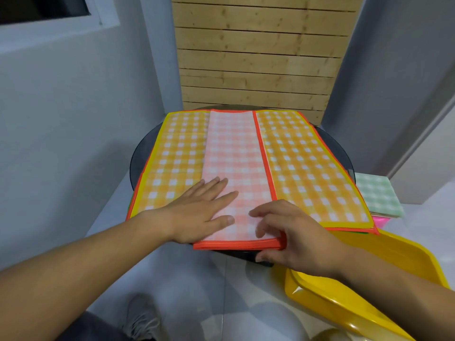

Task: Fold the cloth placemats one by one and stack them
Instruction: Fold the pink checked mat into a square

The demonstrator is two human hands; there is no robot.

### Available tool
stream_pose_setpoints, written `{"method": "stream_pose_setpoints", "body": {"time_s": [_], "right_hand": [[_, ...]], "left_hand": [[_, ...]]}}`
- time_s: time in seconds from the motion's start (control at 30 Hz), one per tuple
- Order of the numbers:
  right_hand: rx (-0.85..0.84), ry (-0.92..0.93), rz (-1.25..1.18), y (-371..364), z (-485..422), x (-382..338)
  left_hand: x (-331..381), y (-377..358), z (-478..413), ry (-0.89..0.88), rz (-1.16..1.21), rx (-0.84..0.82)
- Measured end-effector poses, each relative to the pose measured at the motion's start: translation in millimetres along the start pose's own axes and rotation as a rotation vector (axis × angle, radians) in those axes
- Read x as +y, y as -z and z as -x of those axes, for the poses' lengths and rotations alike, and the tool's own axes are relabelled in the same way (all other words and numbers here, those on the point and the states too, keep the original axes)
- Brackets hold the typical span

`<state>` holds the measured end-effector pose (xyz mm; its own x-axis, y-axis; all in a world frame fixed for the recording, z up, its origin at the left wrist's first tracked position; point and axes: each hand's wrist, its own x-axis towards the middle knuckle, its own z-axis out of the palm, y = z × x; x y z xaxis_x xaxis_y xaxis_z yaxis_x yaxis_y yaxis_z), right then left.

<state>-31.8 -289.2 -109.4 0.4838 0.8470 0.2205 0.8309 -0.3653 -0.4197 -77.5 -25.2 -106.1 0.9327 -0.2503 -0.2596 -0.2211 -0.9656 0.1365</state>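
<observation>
One pink placemat (234, 156), a strip atop unfolded orange mats (307, 163), is mid-fold: L hand (197, 212) presses it flat-fingered, R hand (295, 239) pinches its near corner; green folded stack (376, 195) at right, est. several mats left.

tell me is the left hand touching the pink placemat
Touching. The head view shows the left hand lying flat, its straight fingers resting on the pink placemat with no gap.
</observation>
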Motion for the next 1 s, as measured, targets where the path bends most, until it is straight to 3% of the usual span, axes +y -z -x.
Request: {"method": "stream_pose_setpoints", "body": {"time_s": [0.6,0.9,1.0], "right_hand": [[0.004,0.055,0.084,-3.0,3.6,-3.9],[0.074,0.077,0.008,2.7,1.6,-8.5],[0.103,0.058,-0.034,8.2,-2.2,-9.0]], "left_hand": [[2.4,3.5,5.5,0.002,0.061,0.053],[-2.9,6.0,2.5,0.013,0.274,0.128],[-4.8,13.7,3.4,0.056,0.596,0.161]]}}
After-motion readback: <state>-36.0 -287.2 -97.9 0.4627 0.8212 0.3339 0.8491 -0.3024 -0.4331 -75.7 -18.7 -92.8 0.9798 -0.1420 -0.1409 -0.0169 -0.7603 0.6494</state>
